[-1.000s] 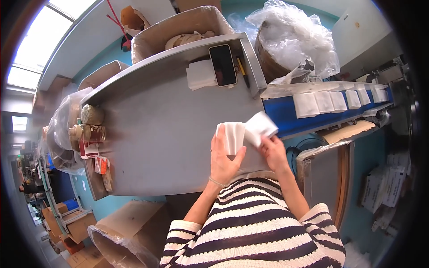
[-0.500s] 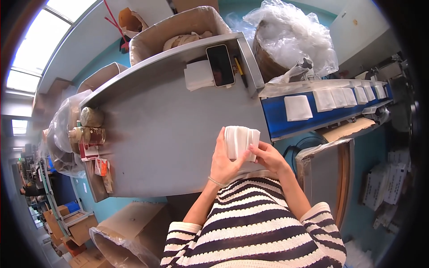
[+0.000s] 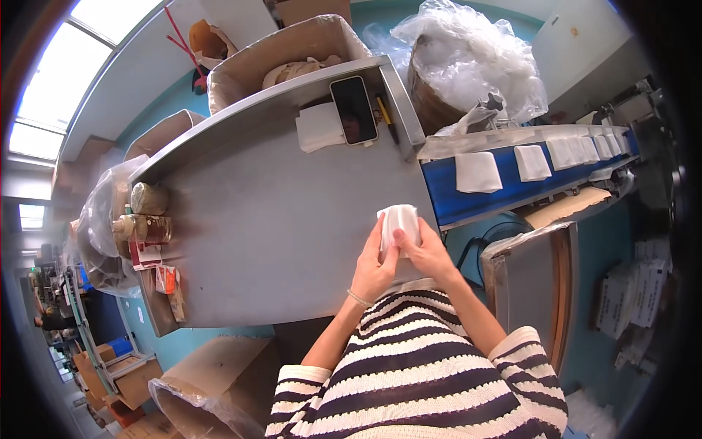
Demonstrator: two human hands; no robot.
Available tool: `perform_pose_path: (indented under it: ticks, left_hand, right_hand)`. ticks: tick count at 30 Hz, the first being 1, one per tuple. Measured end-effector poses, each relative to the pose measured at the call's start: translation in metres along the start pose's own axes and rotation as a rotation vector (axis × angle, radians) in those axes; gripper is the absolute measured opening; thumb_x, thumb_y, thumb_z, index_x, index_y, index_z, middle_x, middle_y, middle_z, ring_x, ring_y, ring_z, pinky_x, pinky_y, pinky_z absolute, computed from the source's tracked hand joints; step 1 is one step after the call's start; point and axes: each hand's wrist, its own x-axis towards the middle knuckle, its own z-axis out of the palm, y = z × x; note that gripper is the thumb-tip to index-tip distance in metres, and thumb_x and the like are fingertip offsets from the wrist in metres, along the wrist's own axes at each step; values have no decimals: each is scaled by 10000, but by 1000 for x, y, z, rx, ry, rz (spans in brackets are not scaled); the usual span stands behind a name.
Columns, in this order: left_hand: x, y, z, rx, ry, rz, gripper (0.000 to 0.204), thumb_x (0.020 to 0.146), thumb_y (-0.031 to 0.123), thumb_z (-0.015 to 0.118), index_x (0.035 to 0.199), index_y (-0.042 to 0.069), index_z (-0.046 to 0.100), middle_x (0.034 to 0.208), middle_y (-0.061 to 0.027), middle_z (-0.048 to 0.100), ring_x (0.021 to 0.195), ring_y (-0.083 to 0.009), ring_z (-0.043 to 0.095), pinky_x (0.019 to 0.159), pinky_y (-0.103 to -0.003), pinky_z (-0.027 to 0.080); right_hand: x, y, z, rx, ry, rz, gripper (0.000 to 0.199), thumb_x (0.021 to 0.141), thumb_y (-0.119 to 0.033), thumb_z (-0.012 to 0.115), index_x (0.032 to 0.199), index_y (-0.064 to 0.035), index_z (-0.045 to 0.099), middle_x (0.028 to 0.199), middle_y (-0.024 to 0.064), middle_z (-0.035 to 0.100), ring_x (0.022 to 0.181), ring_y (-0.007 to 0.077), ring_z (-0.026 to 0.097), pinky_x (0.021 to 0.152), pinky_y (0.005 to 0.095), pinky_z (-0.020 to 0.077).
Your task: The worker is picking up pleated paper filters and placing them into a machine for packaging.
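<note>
Both my hands hold a small stack of white folded pads (image 3: 400, 219) over the right edge of the grey metal table (image 3: 270, 234). My left hand (image 3: 373, 267) grips the stack from the left side and below. My right hand (image 3: 428, 252) closes on it from the right, thumb on top. To the right, a blue conveyor belt (image 3: 446, 201) carries several more white pads (image 3: 477, 172) in a row.
A phone (image 3: 354, 110), a pen and a white pad pile (image 3: 319, 126) lie at the table's far edge. Jars and small packets (image 3: 146, 227) sit at the left end. Cardboard boxes (image 3: 285, 51) and clear plastic bags (image 3: 468, 58) stand behind; another box (image 3: 212, 388) lies by my left.
My right hand brought a single pad from the belt side onto the stack. Both hands now press the stack together. The pads on the belt have moved along.
</note>
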Motion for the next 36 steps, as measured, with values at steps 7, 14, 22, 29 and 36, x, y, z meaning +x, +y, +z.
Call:
perform_pose_path:
  ticks: [7, 14, 22, 29, 36]
  left_hand:
    - [-2, 18, -5, 115, 10, -26, 767, 825, 223, 719, 1408, -4, 276, 1295, -214, 509, 1181, -279, 539, 983, -369, 440]
    - [3, 16, 1, 202, -19, 3, 685, 856, 221, 660, 1392, -5, 298, 1294, -207, 515, 1170, -288, 548, 974, -377, 443]
    - [25, -28, -31, -419, 25, -211, 434, 903, 116, 418, 1318, -10, 421, 1212, -139, 555, 1109, -233, 553, 943, -359, 455]
    - [22, -37, -42, -789, -278, -255, 275, 914, 80, 544, 1170, -19, 540, 1179, -121, 592, 1062, -241, 597, 885, -403, 514]
    - [26, -21, -39, -594, -186, -376, 304, 914, 90, 558, 1187, -42, 550, 1146, -125, 619, 1024, -238, 620, 835, -381, 525]
  right_hand:
    - [-3, 12, -34, 408, -198, 379, 388, 939, -298, 603, 1203, -14, 582, 1007, 27, 638, 855, 90, 578, 711, 232, 472]
    - [-2, 2, -31, 257, -240, 245, 358, 883, -281, 688, 1160, -62, 628, 955, -24, 630, 777, 50, 533, 635, 203, 417]
    - [13, 30, -46, 893, 186, 231, 224, 923, -165, 611, 1096, -31, 566, 977, 64, 650, 821, 140, 631, 673, 247, 518]
    - [-7, 7, -18, 281, -127, 205, 486, 925, -430, 595, 1212, -41, 544, 939, 50, 639, 701, 95, 593, 592, 215, 437]
    - [10, 8, -35, 526, -261, 348, 504, 912, -553, 551, 971, -60, 639, 765, 12, 623, 538, 46, 525, 468, 201, 366]
